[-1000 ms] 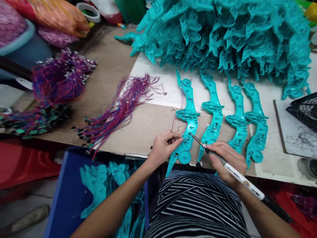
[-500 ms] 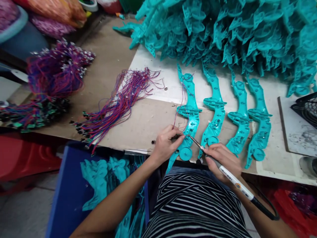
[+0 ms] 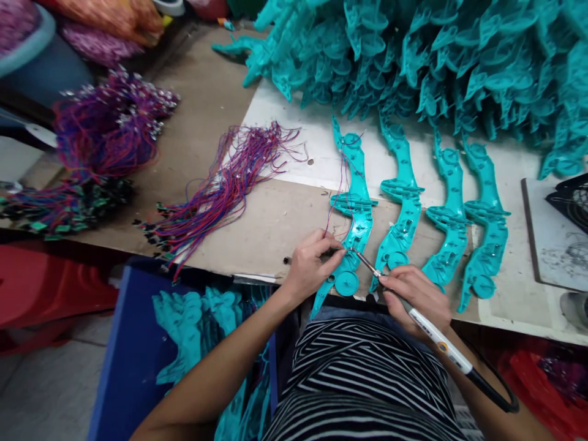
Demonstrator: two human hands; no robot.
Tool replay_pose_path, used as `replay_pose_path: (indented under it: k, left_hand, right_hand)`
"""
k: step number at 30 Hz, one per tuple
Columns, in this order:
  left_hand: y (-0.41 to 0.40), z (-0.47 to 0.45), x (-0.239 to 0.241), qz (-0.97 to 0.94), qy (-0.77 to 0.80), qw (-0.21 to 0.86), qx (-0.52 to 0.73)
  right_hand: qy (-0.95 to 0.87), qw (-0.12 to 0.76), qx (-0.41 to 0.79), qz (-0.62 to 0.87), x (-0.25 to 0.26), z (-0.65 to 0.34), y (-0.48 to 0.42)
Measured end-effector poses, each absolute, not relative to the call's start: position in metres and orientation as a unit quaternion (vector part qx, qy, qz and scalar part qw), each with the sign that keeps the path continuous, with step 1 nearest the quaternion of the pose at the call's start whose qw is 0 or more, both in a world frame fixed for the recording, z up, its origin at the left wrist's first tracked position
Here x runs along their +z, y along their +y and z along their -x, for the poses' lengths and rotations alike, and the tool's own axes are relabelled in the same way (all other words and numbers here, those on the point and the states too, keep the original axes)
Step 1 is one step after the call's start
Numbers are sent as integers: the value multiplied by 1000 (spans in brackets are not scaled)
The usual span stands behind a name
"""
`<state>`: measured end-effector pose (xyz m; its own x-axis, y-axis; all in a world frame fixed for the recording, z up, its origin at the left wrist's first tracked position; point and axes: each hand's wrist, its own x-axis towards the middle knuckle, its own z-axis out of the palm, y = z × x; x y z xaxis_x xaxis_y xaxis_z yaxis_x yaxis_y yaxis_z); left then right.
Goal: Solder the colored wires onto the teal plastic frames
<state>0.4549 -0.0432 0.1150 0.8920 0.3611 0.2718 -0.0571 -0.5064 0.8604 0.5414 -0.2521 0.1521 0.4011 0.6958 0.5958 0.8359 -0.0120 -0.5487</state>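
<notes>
Presently flat on the table (image 3: 266, 245), lower tip at its near edge: teal plastic piece (image 3: 360, 223), leftmost in a row of four, with cross ribs and a round disc showing. Down its upper half and along its left side, thin wires (image 3: 329, 214), reddish, loosely looped, running to the fingers below. At its lower half, left hand (image 3: 311, 263), thumb and fingertips together at the piece's left edge, pinched on the thin wires, ends hidden. Opposite, right hand (image 3: 425, 300), wrapped pen-fashion around a soldering iron (image 3: 434, 334), white and black, metal tip close beside the left fingertips, over the teal piece; exact contact too small to tell. To the right, roughly parallel: second piece (image 3: 404, 214), then third piece (image 3: 448, 220) and fourth piece (image 3: 487, 245), near each other. Beyond the row, large heap (image 3: 413, 55) of similar teal shapes. Left of the row, red-and-blue wire bundle (image 3: 234, 184), dark ends toward the near edge; farther left, bigger wire bundle (image 3: 105, 141). Far right, flat board (image 3: 555, 245) with dark marks. Below table level, blue bin (image 3: 117, 355) with more teal parts (image 3: 179, 331) inside; beside it, red stool (image 3: 50, 282).
</notes>
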Motion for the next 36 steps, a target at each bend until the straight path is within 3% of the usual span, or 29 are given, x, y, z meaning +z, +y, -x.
replay_pose_path:
  k: [29, 36]
  left_hand:
    - [-42, -455, 113, -845, 85, 479, 222]
    - [-42, -453, 118, -850, 79, 477, 208]
  right_hand:
    - [-508, 450, -68, 732, 168, -544, -263]
    - [-370, 452, -199, 787, 181, -553, -306]
